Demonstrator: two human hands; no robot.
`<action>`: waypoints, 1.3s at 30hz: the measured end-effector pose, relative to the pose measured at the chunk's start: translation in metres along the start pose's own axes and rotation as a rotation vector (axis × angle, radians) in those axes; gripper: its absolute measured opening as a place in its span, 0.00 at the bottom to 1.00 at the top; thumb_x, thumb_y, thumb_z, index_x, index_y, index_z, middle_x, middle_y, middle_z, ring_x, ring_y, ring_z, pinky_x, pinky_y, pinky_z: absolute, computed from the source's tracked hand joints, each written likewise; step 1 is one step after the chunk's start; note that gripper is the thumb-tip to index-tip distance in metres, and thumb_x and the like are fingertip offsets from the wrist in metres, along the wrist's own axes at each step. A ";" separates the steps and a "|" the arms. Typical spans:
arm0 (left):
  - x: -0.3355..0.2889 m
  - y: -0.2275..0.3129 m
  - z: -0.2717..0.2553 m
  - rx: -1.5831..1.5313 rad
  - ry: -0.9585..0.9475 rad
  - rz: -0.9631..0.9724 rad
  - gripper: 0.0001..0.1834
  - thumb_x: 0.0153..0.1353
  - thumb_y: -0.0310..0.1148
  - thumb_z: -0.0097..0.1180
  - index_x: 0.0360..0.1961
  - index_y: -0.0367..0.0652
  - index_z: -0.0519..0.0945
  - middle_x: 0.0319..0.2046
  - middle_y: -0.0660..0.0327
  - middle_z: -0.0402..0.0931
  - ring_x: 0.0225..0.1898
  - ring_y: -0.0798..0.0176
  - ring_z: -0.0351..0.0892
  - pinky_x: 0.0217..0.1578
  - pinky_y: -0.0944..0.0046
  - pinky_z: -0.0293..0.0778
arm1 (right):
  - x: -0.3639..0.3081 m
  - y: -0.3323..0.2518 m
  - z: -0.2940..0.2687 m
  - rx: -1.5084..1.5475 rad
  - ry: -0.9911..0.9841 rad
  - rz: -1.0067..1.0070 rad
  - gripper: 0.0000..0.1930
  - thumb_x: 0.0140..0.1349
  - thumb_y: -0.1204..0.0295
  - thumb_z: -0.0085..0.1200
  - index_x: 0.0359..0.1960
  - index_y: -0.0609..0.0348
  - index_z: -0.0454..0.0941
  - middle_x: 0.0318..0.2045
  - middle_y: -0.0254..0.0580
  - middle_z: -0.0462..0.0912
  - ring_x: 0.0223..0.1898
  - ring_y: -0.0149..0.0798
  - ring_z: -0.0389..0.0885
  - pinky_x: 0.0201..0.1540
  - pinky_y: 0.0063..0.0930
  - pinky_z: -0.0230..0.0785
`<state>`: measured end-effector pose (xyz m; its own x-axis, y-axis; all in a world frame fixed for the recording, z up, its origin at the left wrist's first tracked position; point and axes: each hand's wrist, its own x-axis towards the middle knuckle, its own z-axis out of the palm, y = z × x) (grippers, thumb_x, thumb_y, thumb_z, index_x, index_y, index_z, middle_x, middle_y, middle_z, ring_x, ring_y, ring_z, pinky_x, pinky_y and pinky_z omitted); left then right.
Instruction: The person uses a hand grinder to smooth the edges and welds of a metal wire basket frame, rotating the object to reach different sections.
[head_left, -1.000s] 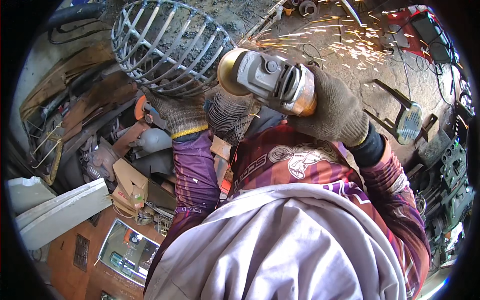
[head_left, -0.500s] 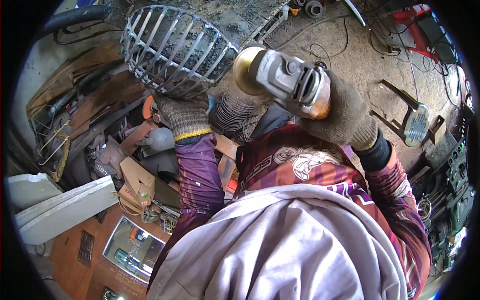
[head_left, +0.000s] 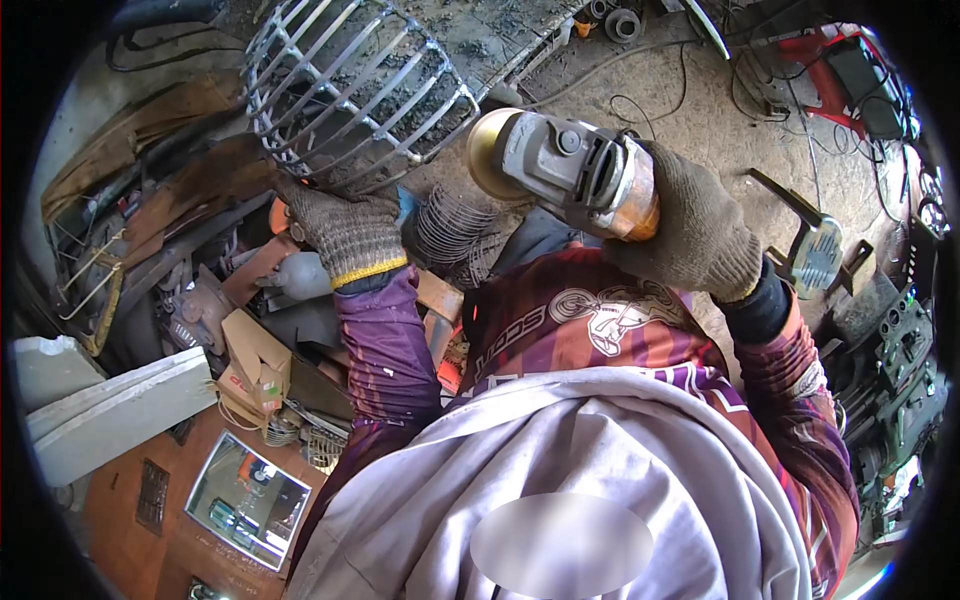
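My right hand [head_left: 700, 222], in a grey-brown knit glove, is closed around the body of an angle grinder [head_left: 575, 165]. The grinder's round yellowish disc [head_left: 488, 155] points left, apart from the basket-shaped cage of welded metal bars [head_left: 362, 95]. At the lower end of this cage my left hand [head_left: 345, 232], gloved with a yellow cuff edge, grips its bars; the fingertips are partly hidden. The cage's curved bars rise over a dark, grit-strewn surface [head_left: 480, 40]. Stacked wire rings [head_left: 455, 235] lie just right of my left hand.
At left are scrap metal, an open cardboard box [head_left: 255, 370] and pale slabs [head_left: 120, 410]. Cables [head_left: 640, 65] cross the floor toward a red-and-black machine [head_left: 850, 80]. A metal stand [head_left: 815, 255] sits right of my right hand. Dark metal parts [head_left: 900, 370] line the far right.
The cage and my left hand have shifted slightly, the hand a little down and left. The grinder sits slightly lower, still in my right hand. The view has tilted a little.
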<state>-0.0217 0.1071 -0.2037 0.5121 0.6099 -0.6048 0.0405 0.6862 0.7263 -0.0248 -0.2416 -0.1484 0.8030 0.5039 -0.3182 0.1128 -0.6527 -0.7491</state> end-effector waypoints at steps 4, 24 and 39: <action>-0.008 -0.003 -0.002 0.043 -0.020 0.025 0.33 0.65 0.67 0.41 0.56 0.56 0.77 0.54 0.56 0.78 0.52 0.43 0.76 0.49 0.26 0.71 | 0.007 -0.011 -0.013 -0.019 -0.087 0.036 0.42 0.42 0.62 0.75 0.61 0.61 0.71 0.49 0.53 0.84 0.50 0.52 0.84 0.53 0.40 0.76; -0.022 0.020 0.024 0.113 0.113 0.167 0.25 0.70 0.57 0.47 0.57 0.52 0.76 0.49 0.57 0.81 0.44 0.53 0.84 0.41 0.46 0.83 | 0.021 -0.031 -0.027 -0.072 -0.163 -0.004 0.37 0.43 0.60 0.73 0.56 0.60 0.73 0.44 0.56 0.83 0.47 0.57 0.84 0.50 0.42 0.76; -0.014 0.024 0.017 0.151 0.067 0.123 0.27 0.72 0.56 0.42 0.63 0.52 0.73 0.59 0.56 0.76 0.53 0.49 0.80 0.48 0.42 0.81 | 0.043 -0.034 -0.046 0.110 -0.339 -0.018 0.42 0.37 0.69 0.72 0.61 0.62 0.71 0.50 0.46 0.83 0.50 0.41 0.82 0.57 0.37 0.73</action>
<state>-0.0137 0.1079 -0.1722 0.4633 0.7140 -0.5249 0.1120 0.5403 0.8340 0.0326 -0.2235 -0.1097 0.5599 0.6857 -0.4651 0.0469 -0.5867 -0.8084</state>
